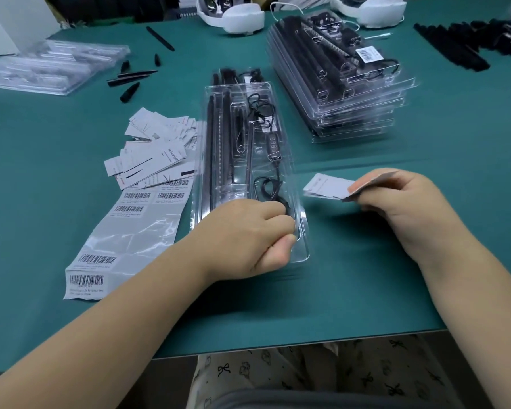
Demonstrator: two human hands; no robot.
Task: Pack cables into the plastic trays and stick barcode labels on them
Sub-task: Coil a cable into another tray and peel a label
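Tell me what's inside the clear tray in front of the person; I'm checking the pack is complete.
Inside the clear tray: long black rods, a coiled black cable and an inline controller. The left hand covers the near end.

Both forearms are bare, without sleeves, watch or rings. Left hand (257, 231) and right hand (396, 196) wear no gloves. Lap garment (322, 370): pale fabric printed with small dark bows.

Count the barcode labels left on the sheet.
7 visible on the label sheet: two near its front end, five at its far end; the leaflet pile may hide more.
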